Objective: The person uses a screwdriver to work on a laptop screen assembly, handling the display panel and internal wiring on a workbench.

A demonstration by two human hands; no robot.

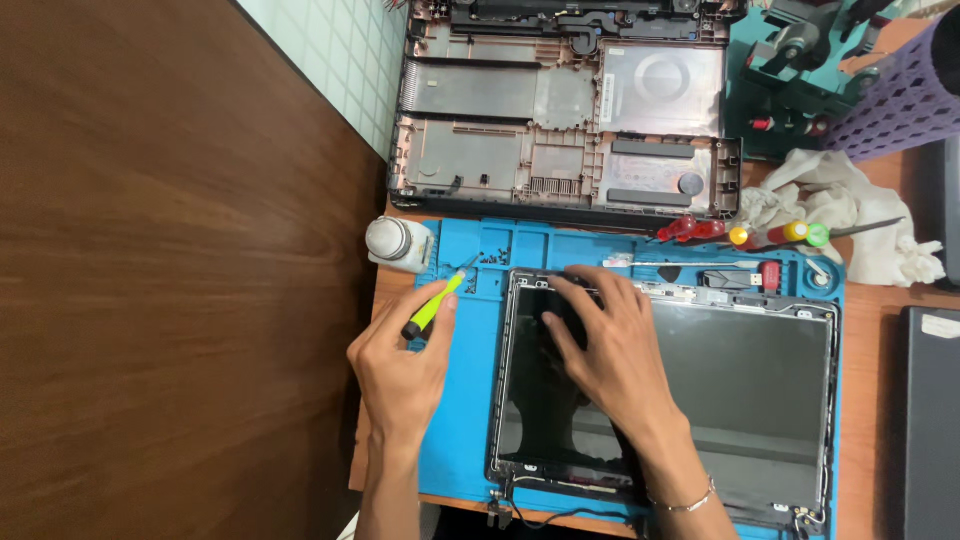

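The left hand (pixel 400 370) grips a green screwdriver (pixel 432 308); keep its tip straight. The right hand (pixel 600 345) lies flat with loose fingers near the top of the laptop screen (pixel 740 390); press softly.

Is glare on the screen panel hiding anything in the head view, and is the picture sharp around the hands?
Head view: the screen panel carries a soft pale reflection across its right half, dark near the right hand; the left hand and its green screwdriver look sharp; the small screws on the blue mat are too tiny to count.
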